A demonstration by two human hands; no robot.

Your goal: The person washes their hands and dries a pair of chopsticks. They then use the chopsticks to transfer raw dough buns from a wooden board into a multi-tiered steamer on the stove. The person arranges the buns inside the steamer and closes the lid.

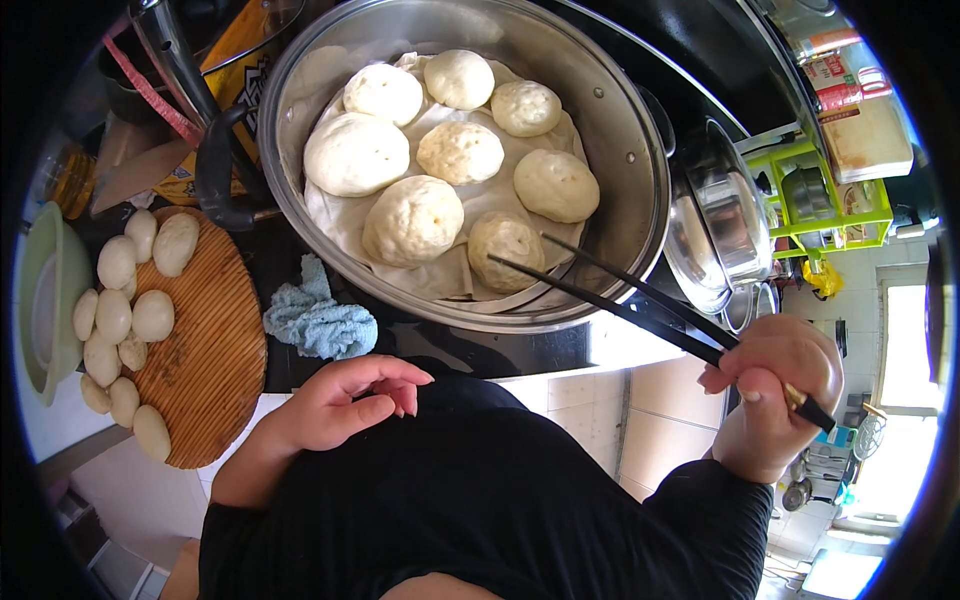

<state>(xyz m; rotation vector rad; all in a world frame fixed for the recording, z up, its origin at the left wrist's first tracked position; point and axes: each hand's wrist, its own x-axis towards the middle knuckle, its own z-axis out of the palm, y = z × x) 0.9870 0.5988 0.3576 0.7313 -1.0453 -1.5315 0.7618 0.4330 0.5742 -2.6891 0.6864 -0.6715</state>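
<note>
My right hand (775, 385) is closed around a pair of black chopsticks (640, 305) with gold near their ends. Their tips reach over the pot rim to the nearest steamed bun (507, 250); whether they press on it I cannot tell. Several more puffy white buns, one at the centre (460, 152), sit apart on a pale cloth (335, 205) inside a wide steel steamer pot (285, 150). My left hand (350, 400) hangs in front of my body, fingers loosely curved and apart, holding nothing. Just beyond it lies a crumpled blue cloth (320, 315).
At left, several smaller buns rest on and beside a round wooden board (215, 350), near a pale green basin (55, 310). Steel bowls (722, 220) stand right of the pot. A green rack (815, 195) is farther right. The pot's black handle (222, 170) juts out left.
</note>
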